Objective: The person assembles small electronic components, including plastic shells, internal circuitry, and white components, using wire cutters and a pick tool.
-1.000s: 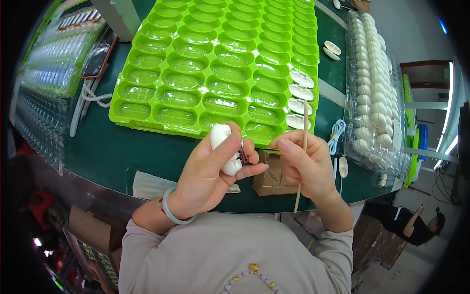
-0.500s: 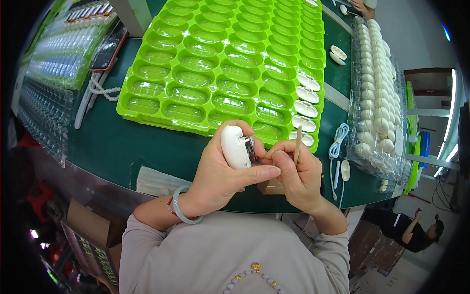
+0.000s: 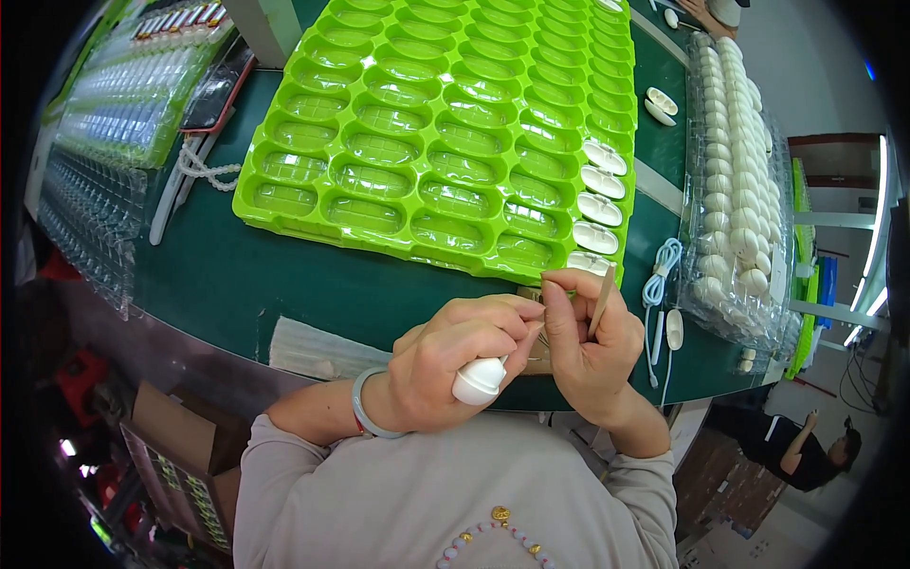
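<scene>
My left hand (image 3: 450, 351) is closed around a white rounded plastic case (image 3: 480, 381), and only one smooth end of it shows below the fingers. Close beside it, my right hand (image 3: 592, 346) holds a thin flat beige stick (image 3: 602, 302) that points up between thumb and fingers. The fingertips of both hands nearly meet; whatever lies between them is too small to make out. Just beyond the hands is a bright green moulded tray (image 3: 379, 248) with rows of oval pockets. Several open white cases (image 3: 599, 209) sit in its right-hand column.
At the right, a clear plastic tray (image 3: 706, 318) holds many white cases. Nearer lie a coiled pale blue cable (image 3: 661, 270) and a white shell (image 3: 674, 329). A phone (image 3: 216, 100) rests at the left. A small cardboard box (image 3: 537, 360) is partly hidden behind my hands.
My left hand has turned over and come lower and nearer, so the case's opened side with its dark inner part is now hidden. My right hand has shifted slightly right, still with the stick.
</scene>
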`<state>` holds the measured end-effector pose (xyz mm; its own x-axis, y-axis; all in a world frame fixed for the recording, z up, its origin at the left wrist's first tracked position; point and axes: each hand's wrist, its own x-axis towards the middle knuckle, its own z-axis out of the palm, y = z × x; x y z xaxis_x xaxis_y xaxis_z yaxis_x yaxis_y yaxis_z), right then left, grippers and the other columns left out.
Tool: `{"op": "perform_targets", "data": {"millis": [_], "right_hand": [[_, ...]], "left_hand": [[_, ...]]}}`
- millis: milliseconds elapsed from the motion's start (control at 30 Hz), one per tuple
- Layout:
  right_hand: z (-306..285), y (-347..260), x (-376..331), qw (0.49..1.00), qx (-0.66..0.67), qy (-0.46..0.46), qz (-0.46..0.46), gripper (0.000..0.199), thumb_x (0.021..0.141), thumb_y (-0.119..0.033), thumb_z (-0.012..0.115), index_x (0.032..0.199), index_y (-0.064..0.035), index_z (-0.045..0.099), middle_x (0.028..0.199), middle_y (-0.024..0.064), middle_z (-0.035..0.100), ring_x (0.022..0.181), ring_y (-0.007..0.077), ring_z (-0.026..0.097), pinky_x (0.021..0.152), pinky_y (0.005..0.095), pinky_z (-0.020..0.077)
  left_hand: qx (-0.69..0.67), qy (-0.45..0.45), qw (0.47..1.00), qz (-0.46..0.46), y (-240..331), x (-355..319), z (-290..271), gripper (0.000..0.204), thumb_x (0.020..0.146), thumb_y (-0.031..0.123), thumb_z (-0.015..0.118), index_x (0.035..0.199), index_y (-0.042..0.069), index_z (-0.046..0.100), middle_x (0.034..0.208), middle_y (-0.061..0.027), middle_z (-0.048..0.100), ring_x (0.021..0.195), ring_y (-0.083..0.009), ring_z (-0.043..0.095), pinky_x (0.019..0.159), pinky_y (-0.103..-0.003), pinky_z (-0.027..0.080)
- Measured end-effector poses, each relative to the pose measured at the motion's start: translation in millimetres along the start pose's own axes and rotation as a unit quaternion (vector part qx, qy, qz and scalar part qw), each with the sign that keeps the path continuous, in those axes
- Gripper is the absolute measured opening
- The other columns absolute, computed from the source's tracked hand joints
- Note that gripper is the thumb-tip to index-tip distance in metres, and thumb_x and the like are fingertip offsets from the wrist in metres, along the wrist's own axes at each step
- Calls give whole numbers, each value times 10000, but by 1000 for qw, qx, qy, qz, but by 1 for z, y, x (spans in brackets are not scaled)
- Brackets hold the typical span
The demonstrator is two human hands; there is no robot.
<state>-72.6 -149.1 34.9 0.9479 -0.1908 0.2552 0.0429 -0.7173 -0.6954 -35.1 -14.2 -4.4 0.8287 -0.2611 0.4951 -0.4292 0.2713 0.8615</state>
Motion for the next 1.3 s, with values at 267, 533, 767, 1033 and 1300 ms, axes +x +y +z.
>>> {"op": "perform_targets", "data": {"millis": [267,533,767,1033,1300], "right_hand": [[-2,-5,1,999,19,-20,33,130,816,-27,609,938,4,574,556,3,503,447,53,441,421,202,313],[-8,-9,3,972,156,-83,158,104,850,-53,575,927,12,553,542,17,561,439,35,489,393,195,343],[-10,-8,4,924,253,-123,259,115,860,-49,547,938,35,548,629,9,578,527,13,462,436,178,336],[-11,-3,1,903,277,-163,287,108,861,-52,529,925,34,542,615,-5,552,502,13,430,421,176,309],[-21,-4,1,792,444,-184,376,100,879,-89,550,927,-6,520,593,-31,473,452,11,351,370,172,230]], "left_hand": [[33,-92,992,80,-7,-3,-8,461,626,-170,684,924,33,396,945,-175,552,890,-357,622,747,-397,541],[29,-103,990,92,-11,-9,-9,421,626,-161,689,878,30,410,966,-180,552,917,-360,614,778,-408,529],[31,-100,984,144,-11,-6,-9,322,675,-62,669,895,-12,439,959,-232,553,891,-365,605,749,-408,527],[48,-110,974,194,-15,-5,-10,301,698,18,652,913,-34,447,899,-242,568,777,-339,620,677,-374,549],[-43,-43,997,-38,2,5,-8,470,677,-176,633,953,52,328,829,-116,556,799,-246,638,712,-320,532]]}}
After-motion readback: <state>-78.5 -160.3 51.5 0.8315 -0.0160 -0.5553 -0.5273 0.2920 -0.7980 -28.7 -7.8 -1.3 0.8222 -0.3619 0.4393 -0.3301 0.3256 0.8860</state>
